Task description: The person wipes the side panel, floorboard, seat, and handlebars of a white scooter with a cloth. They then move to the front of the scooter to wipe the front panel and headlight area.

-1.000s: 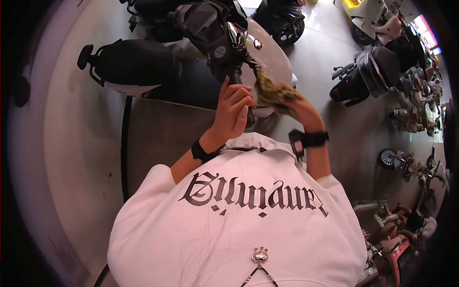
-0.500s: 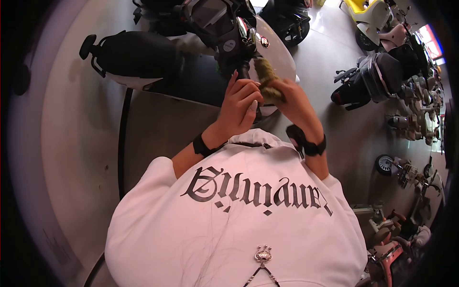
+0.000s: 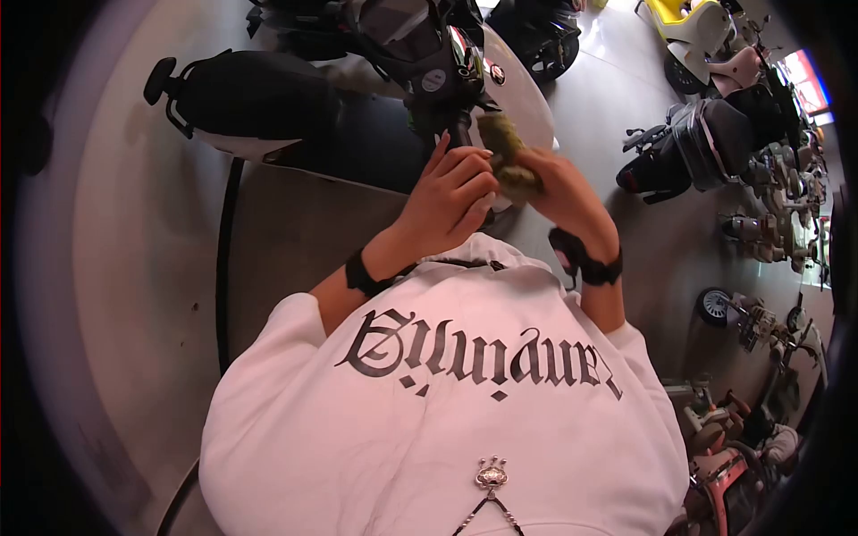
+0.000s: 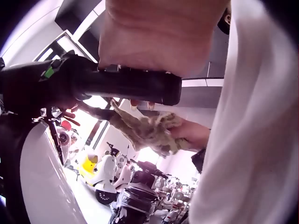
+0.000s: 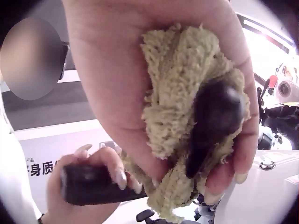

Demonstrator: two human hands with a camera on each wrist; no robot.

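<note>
We see the left hand [image 3: 451, 192] curled round the black handlebar grip [image 4: 135, 86] of a white scooter [image 3: 523, 94], its fingers wrapped over the top of the grip. Just beside it, the right hand [image 3: 565, 192] is clamped on a shaggy yellow-green cloth [image 5: 182, 88], with fingers and thumb closed round the bundle. In the right wrist view the cloth is folded round a dark rounded part [image 5: 217, 112] that pokes out of it; we cannot tell what that part is. From the left wrist we see a strip of the cloth stretching from the right hand up to the underside of the handlebar, close under the grip. The two hands are almost touching.

To the left of the handlebar lies the scooter's black seat [image 3: 259, 94]. Below it we see a pale, glossy floor [image 3: 116, 268]. More scooters [image 3: 693, 134] stand well apart on the right, a yellow one [image 3: 684, 18] among them. The person wears a white sweatshirt [image 3: 447, 438] with black lettering and a dark band on each wrist.
</note>
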